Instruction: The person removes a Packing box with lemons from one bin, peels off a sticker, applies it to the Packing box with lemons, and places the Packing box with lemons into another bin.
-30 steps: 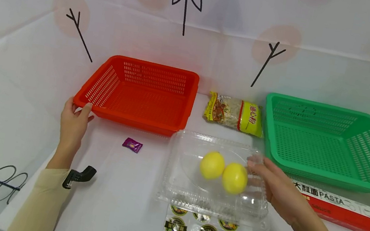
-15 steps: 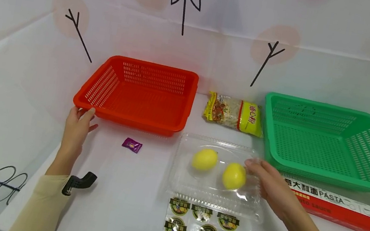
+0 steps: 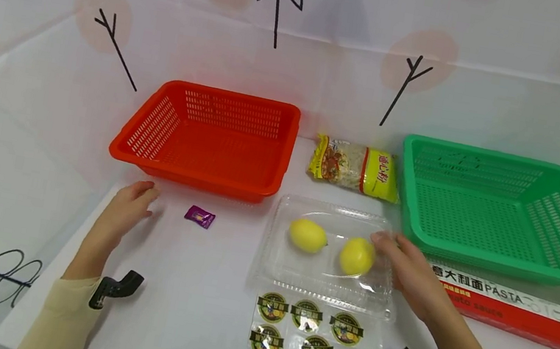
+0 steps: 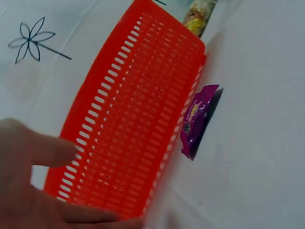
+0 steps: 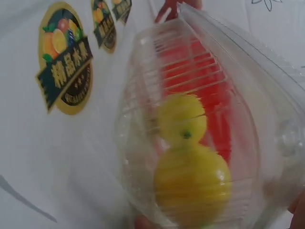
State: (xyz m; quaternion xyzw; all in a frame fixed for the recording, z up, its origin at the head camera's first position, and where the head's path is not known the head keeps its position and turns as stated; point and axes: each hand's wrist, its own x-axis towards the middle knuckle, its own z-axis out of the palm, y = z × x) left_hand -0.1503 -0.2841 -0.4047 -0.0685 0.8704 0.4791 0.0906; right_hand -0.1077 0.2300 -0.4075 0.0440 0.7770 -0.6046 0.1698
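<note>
My right hand (image 3: 415,277) grips the right edge of a clear plastic clamshell box (image 3: 304,274). Inside the box lie two yellow lemons, one left (image 3: 308,236) and one right (image 3: 357,256). In the right wrist view the lemons show through the ribbed wall, one nearer (image 5: 190,186). My left hand (image 3: 124,213) is just in front of the red basket (image 3: 196,177), apart from its rim, holding nothing, thumb and fingers spread in the left wrist view. A small purple wrapped candy (image 3: 200,217) lies to its right.
Just below the box lies a clear sheet of round fruit stickers (image 3: 316,341). A yellow bag of pasta (image 3: 353,167) stands between the red basket and a green basket (image 3: 498,266). A red and white pasta box (image 3: 524,311) lies before the green basket.
My left hand has let go of the red basket's rim and moved right, toward me. The clear box has come down nearer the table, and the left lemon has rolled left inside it.
</note>
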